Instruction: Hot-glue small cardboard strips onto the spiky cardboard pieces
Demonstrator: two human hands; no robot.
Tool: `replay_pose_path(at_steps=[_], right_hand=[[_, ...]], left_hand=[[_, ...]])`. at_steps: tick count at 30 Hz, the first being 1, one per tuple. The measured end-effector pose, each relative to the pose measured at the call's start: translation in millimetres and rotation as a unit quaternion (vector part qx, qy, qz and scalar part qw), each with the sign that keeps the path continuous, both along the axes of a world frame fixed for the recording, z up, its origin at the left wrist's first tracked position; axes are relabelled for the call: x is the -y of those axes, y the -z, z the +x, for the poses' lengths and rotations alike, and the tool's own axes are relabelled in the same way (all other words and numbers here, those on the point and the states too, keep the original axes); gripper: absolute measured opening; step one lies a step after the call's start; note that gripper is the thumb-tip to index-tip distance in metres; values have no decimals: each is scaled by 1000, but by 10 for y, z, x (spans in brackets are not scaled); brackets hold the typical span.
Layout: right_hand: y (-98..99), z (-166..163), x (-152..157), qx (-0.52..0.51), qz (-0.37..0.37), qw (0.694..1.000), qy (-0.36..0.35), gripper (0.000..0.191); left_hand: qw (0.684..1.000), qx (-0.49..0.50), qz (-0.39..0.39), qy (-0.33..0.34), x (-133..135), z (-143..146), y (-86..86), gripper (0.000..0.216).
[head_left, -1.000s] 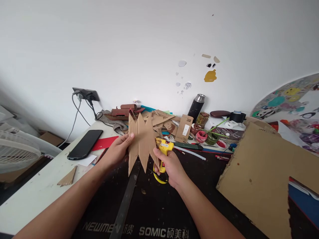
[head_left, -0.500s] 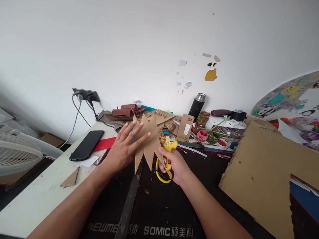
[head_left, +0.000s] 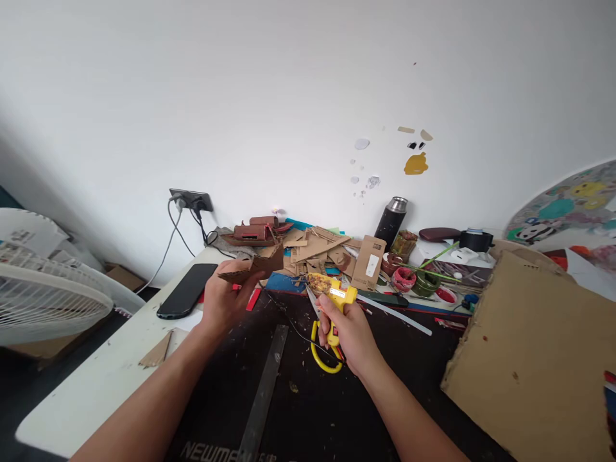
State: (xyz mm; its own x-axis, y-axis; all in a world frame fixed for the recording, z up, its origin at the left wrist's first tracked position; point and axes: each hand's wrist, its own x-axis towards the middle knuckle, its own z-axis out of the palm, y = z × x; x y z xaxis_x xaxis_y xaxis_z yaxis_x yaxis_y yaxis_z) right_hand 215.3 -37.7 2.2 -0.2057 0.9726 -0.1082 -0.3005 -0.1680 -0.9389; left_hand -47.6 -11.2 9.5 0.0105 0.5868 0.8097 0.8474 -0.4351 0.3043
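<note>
My left hand (head_left: 224, 301) is closed on a brown cardboard cut-out (head_left: 255, 267), held nearly flat and edge-on above the desk's left part. My right hand (head_left: 349, 333) grips a yellow hot glue gun (head_left: 337, 298), its nozzle pointing up and left toward the cardboard. Yellow-handled scissors (head_left: 323, 346) lie on the black mat (head_left: 298, 410) right under that hand. A metal ruler (head_left: 262, 398) lies on the mat between my forearms.
A black phone (head_left: 185, 292) lies on the white desk at left, near a cardboard scrap (head_left: 154, 353). Cardboard offcuts (head_left: 317, 250), a black flask (head_left: 392, 221) and paint pots (head_left: 414, 279) crowd the back. A large cardboard sheet (head_left: 534, 359) stands at right, a white fan (head_left: 43, 295) at left.
My left hand, which lay flat on the spiky cardboard piece, has taken it and tilted it nearly flat, moving left. My right hand let go of the cardboard and keeps the glue gun.
</note>
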Motion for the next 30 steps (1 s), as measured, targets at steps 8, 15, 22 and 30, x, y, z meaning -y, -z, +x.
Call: replay_pose_path(at_steps=[8, 15, 22, 30], right_hand=[[-63, 13, 33, -14, 27, 999, 21, 63], [-67, 13, 41, -6, 27, 999, 20, 62], [-126, -1, 86, 39, 50, 997, 44, 67], [-109, -7, 116, 58, 103, 990, 78, 61]], left_hand=[[991, -56, 70, 101, -3, 69, -10, 22], [989, -76, 67, 107, 14, 92, -19, 29], [991, -89, 65, 72, -25, 53, 38, 34], [992, -102, 56, 54, -31, 44, 43, 35]])
